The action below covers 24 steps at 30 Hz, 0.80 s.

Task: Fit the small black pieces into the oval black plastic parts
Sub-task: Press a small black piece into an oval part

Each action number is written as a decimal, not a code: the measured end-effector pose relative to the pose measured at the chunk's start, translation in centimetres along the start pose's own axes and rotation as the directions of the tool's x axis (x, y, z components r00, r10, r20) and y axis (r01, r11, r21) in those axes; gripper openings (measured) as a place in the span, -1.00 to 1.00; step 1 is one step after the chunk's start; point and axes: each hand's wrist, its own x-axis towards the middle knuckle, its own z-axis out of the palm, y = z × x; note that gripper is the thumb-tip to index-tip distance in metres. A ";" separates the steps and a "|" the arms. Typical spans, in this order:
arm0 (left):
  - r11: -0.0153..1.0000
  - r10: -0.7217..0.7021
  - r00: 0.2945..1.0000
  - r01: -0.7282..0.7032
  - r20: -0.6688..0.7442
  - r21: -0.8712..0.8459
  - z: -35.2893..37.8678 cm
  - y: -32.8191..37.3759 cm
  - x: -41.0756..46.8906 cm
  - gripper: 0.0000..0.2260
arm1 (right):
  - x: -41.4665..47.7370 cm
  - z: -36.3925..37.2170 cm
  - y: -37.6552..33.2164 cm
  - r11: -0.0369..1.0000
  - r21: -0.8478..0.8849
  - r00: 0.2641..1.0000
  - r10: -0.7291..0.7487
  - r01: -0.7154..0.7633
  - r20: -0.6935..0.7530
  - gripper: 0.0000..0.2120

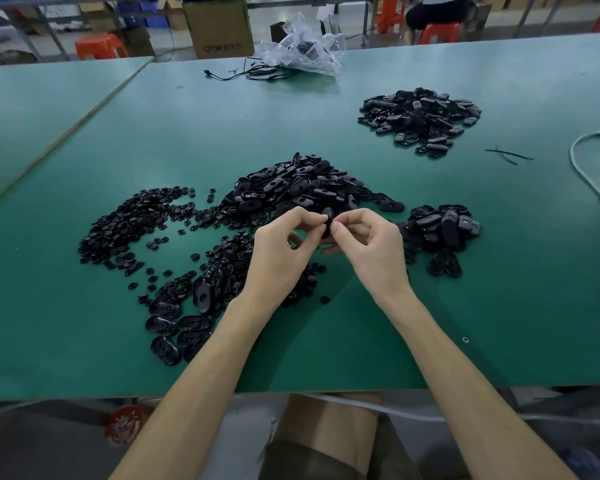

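Oval part, glossy black plastic, sits edge-on between your left grip and right grip, both pinching it above the matte green counter and round pieces.

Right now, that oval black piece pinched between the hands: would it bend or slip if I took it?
Probably stiff: the oval piece keeps its shape pinched between the left hand and right hand. Likely light, as fingertips alone carry it. Its glossy look suggests some slipperiness.

Green worktable — orange stools, cardboard boxes, perhaps blue bins behind.
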 end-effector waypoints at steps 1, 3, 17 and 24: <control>0.999 0.031 1.000 -0.031 0.004 0.026 0.0 0.0 0.0 -0.90 | 0.0 0.0 0.0 1.000 0.013 1.000 -0.004 0.004 -0.006 -0.96; 0.995 0.080 0.997 -0.081 0.019 0.054 0.1 -0.1 0.1 -0.86 | 0.0 0.1 0.1 0.999 0.036 1.000 -0.003 0.003 -0.016 -0.98; 0.989 -0.104 0.995 0.104 0.014 -0.106 0.1 0.2 0.3 -0.85 | 0.2 -0.1 0.3 0.999 0.032 0.999 -0.039 0.040 -0.016 -0.84; 0.996 -0.077 0.996 0.079 0.044 -0.049 0.2 0.2 0.4 -0.87 | 0.3 -0.2 0.3 0.996 0.062 0.997 -0.071 0.068 0.036 -0.85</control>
